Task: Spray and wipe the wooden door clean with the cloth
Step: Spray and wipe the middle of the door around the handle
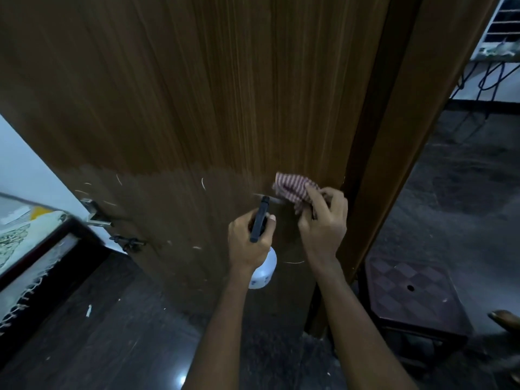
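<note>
The brown wooden door (197, 102) fills the middle of the head view, its lower half darker and marked with pale scratches. My left hand (249, 240) grips a white spray bottle (264, 270) by its black trigger head, whose nozzle points at the door. Just to the right, my right hand (323, 223) holds a red-and-white striped cloth (294, 188) bunched against the door near its right edge.
A metal door handle (97, 216) and a dark latch (128, 242) sit on the door's left edge. A bed with a fringed cover (31, 249) stands at the left. A dark plastic stool (413, 294) stands right of the door frame (394, 136). The floor is dark and glossy.
</note>
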Demonstrator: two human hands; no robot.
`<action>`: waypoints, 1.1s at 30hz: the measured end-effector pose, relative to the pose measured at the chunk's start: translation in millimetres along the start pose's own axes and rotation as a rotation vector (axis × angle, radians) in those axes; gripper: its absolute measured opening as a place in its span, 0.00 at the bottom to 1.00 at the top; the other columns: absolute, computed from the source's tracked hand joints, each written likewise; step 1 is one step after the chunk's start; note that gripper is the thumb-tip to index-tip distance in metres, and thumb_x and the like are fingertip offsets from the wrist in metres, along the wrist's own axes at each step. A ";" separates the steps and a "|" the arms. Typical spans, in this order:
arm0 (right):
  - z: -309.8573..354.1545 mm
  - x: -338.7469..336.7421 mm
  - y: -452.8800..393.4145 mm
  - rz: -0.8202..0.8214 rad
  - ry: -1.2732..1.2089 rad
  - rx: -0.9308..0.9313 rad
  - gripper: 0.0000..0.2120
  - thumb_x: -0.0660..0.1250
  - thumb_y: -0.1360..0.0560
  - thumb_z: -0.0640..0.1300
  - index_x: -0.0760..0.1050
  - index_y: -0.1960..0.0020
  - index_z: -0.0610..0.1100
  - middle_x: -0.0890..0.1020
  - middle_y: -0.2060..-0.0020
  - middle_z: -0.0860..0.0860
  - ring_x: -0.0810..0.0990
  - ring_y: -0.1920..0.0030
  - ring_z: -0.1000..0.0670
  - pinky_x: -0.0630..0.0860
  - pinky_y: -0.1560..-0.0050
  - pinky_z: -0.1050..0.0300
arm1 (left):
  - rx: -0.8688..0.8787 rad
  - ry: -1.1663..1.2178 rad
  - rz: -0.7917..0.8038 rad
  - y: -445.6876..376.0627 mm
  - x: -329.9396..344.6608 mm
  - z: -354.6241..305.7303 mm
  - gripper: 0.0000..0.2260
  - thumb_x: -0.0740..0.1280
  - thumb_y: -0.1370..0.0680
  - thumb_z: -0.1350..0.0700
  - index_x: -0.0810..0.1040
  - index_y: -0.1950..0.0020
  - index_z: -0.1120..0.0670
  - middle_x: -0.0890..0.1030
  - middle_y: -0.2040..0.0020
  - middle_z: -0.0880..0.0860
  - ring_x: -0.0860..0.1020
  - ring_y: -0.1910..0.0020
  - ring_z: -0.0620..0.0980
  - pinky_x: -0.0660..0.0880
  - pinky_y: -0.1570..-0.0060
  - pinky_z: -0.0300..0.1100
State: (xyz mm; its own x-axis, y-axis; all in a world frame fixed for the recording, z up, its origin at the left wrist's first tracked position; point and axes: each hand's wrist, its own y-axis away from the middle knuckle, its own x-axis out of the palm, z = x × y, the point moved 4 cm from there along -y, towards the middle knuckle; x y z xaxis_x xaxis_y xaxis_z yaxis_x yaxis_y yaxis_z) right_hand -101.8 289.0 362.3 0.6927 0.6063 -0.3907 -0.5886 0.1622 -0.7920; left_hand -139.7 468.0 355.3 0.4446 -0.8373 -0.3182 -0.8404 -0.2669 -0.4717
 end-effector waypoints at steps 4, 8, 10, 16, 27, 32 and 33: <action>7.1 19.5 5.7 0.003 0.025 -0.077 0.18 0.71 0.24 0.37 0.80 0.36 0.45 0.78 0.42 0.41 0.77 0.47 0.43 0.77 0.55 0.59 | -0.033 -0.013 0.017 2.2 -7.6 3.1 0.15 0.69 0.19 0.51 0.75 0.65 0.53 0.74 0.75 0.53 0.75 0.77 0.54 0.73 0.71 0.57; -7.0 45.1 58.4 0.313 0.072 -0.091 0.24 0.79 0.32 0.33 0.81 0.39 0.47 0.77 0.45 0.44 0.76 0.50 0.44 0.81 0.65 0.50 | -0.048 -0.001 0.019 -3.9 -15.6 5.9 0.14 0.69 0.20 0.50 0.78 0.63 0.55 0.76 0.73 0.53 0.76 0.75 0.56 0.75 0.70 0.58; 7.5 43.4 41.8 0.243 0.018 -0.116 0.21 0.77 0.30 0.33 0.82 0.39 0.45 0.78 0.46 0.43 0.76 0.50 0.45 0.81 0.63 0.52 | -0.032 -0.002 0.003 -6.2 -20.2 4.4 0.14 0.69 0.20 0.50 0.77 0.63 0.55 0.76 0.73 0.53 0.76 0.75 0.57 0.75 0.71 0.58; 48.6 33.1 -19.1 -0.118 0.015 -0.172 0.15 0.70 0.21 0.37 0.81 0.34 0.43 0.80 0.45 0.40 0.76 0.50 0.45 0.73 0.56 0.63 | -0.058 0.003 -0.048 -7.5 -35.8 16.7 0.14 0.69 0.19 0.51 0.77 0.63 0.54 0.75 0.73 0.53 0.76 0.76 0.57 0.74 0.72 0.57; 76.5 38.3 -38.0 -0.190 0.053 -0.181 0.14 0.67 0.20 0.33 0.83 0.37 0.43 0.80 0.46 0.40 0.75 0.51 0.45 0.73 0.54 0.59 | -0.024 0.049 0.013 -29.6 -59.5 17.5 0.11 0.70 0.18 0.57 0.79 0.60 0.57 0.78 0.70 0.56 0.77 0.77 0.53 0.77 0.74 0.54; 67.3 75.5 15.3 0.111 0.068 -0.281 0.16 0.69 0.20 0.39 0.81 0.33 0.45 0.77 0.42 0.40 0.74 0.47 0.44 0.77 0.53 0.54 | -0.023 0.054 0.020 -38.3 -70.8 22.5 0.13 0.69 0.19 0.52 0.78 0.62 0.57 0.77 0.71 0.55 0.77 0.77 0.55 0.75 0.74 0.55; 62.2 83.8 33.1 0.224 0.064 -0.275 0.16 0.71 0.22 0.39 0.81 0.35 0.46 0.77 0.43 0.42 0.74 0.48 0.44 0.79 0.56 0.52 | -0.023 0.056 0.023 -39.9 -72.2 22.4 0.12 0.70 0.20 0.53 0.79 0.62 0.57 0.77 0.72 0.54 0.77 0.77 0.55 0.76 0.74 0.54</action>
State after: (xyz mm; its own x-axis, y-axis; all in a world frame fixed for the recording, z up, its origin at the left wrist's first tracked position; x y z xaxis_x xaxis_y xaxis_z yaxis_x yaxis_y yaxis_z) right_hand -89.1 393.6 332.5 0.5889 0.5515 -0.5909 -0.6010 -0.1900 -0.7763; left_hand -131.3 549.7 378.6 0.4075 -0.8687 -0.2816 -0.8574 -0.2579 -0.4454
